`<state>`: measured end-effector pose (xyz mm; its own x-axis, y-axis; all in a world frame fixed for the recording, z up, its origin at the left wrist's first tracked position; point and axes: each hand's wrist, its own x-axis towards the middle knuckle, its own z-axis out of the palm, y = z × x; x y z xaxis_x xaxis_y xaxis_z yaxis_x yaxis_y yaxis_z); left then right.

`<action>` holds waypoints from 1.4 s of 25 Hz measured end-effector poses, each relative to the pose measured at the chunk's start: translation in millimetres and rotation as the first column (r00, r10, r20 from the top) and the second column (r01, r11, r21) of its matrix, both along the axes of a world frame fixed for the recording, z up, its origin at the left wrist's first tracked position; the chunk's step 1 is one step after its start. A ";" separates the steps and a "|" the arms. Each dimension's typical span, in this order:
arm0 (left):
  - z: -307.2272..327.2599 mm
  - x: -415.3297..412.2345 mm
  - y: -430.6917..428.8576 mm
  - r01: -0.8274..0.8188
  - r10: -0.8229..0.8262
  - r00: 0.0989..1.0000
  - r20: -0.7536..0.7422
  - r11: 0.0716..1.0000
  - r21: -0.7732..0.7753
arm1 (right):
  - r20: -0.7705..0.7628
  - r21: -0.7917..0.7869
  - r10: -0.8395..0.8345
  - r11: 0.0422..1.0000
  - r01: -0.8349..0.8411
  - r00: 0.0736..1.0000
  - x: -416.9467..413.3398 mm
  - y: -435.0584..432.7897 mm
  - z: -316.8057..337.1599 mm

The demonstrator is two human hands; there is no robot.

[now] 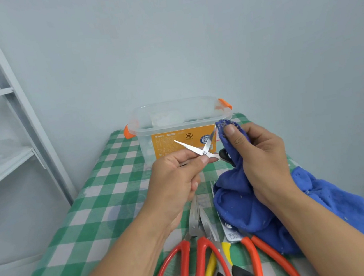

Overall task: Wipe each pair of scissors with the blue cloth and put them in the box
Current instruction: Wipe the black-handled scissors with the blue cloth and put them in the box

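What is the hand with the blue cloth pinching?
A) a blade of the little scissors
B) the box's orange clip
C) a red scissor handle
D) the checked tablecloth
A: the right hand pinches the blue cloth round one blade of the small scissors, which the left hand holds open.

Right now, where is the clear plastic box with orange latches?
The box stands centre in the head view, at the far end of the green checked table, just behind the small silver scissors in the left hand.
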<state>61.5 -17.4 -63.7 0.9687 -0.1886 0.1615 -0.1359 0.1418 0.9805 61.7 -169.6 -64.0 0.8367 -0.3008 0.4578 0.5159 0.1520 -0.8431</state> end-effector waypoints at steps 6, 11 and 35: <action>6.6 -2.3 1.9 -0.047 0.047 0.999 -0.021 0.999 0.006 | 0.000 -0.291 -0.026 0.956 0.025 1.000 -0.8 -3.8 -3.1; 6.9 1.9 6.3 -0.091 0.091 0.996 -0.013 0.996 0.024 | 0.165 -0.396 -0.073 0.908 0.134 0.984 -5.7 -5.9 0.3; -1.7 7.5 8.2 -0.073 0.073 0.997 -0.005 0.995 0.068 | 0.401 -0.694 -0.056 0.633 0.343 0.914 13.4 -2.6 -22.0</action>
<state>69.0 -9.1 -65.4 0.9813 -0.1275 0.1441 -0.1366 0.0654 0.9885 75.1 -172.2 -86.0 0.5631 0.1165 0.8181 0.7052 -0.5839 -0.4022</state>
